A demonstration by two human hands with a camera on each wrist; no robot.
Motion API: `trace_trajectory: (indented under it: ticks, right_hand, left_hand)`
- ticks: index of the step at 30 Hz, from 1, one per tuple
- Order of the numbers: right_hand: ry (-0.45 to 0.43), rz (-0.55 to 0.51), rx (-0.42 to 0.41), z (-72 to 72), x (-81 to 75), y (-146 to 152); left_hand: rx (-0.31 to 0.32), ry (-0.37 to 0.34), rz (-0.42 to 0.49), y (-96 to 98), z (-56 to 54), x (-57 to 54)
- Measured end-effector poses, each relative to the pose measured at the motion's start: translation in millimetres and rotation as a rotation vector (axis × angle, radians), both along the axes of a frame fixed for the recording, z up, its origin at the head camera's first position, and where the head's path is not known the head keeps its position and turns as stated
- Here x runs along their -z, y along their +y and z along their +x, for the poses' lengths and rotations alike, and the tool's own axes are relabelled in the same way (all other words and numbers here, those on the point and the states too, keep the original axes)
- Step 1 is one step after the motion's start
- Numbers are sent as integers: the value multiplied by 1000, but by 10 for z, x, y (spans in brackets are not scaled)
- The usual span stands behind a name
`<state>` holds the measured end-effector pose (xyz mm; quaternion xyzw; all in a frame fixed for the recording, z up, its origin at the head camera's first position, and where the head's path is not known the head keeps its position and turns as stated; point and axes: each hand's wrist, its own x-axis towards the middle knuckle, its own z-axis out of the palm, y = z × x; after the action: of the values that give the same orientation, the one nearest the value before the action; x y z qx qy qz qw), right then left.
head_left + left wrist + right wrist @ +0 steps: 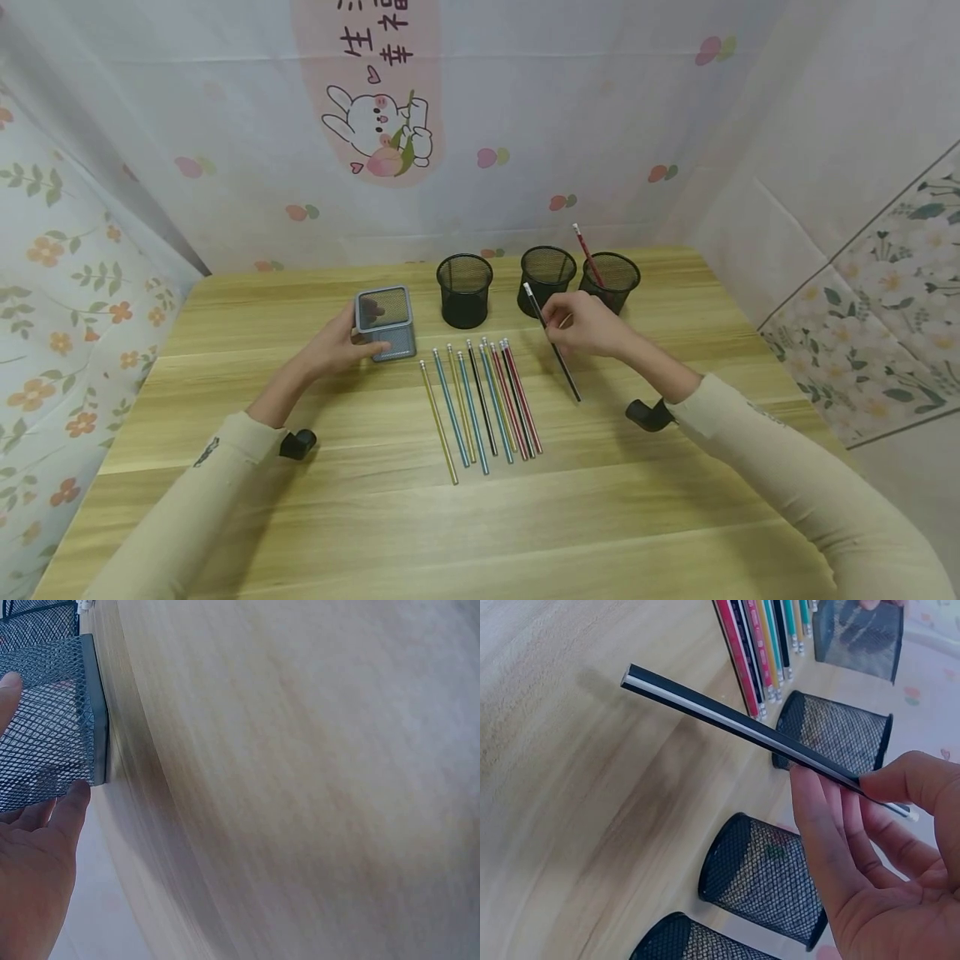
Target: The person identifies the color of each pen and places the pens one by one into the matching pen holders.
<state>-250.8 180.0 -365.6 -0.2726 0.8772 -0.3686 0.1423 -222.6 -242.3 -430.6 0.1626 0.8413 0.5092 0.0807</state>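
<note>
Pinching a single black pencil (562, 367) between thumb and fingers, the right hand (588, 325) holds it near its eraser end, that end slanting up and the blunt end slanting down, clear of the table (360, 517) in the right wrist view. The left hand (333, 346) grips a grey square mesh holder (393, 340), thumb on the near side and fingers round the back; whether it bears any of the holder's weight I cannot tell. Between the two hands lies a row of pencils (482, 398) in gold, blue, black and red, erasers pointing away from the person. Just beyond the right hand stand the middle black cup (546, 293) and the right black cup (615, 298), the latter with a red pencil (588, 254) leaning in it; farther to that hand's left, beyond the row, is the left black cup (465, 308). The step in hand looks like sorting pencils one by one into containers, barely begun, judging by how many lie on the wood. The next move seems to call for raising the blunt end above a rim before letting go, probably at a cup other than the red pencil's, if colour decides; which one, I cannot tell.
</note>
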Motion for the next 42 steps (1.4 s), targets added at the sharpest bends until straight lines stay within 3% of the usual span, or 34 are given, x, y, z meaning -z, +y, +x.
trace_trajectory:
  ticks: [19, 28, 36, 42]
  right_hand:
    - [136, -126, 29, -53, -183, -30]
    - [271, -126, 51, -86, -266, -39]
    - [446, -198, 92, -102, -405, -79]
    - [529, -266, 160, -156, -511, -114]
  left_hand:
    - [-1, 3, -10, -6, -5, 6]
    - [2, 5, 1, -4, -8, -1]
    - [3, 6, 5, -1, 0, -6]
    - [1, -5, -1, 1, 10, -26]
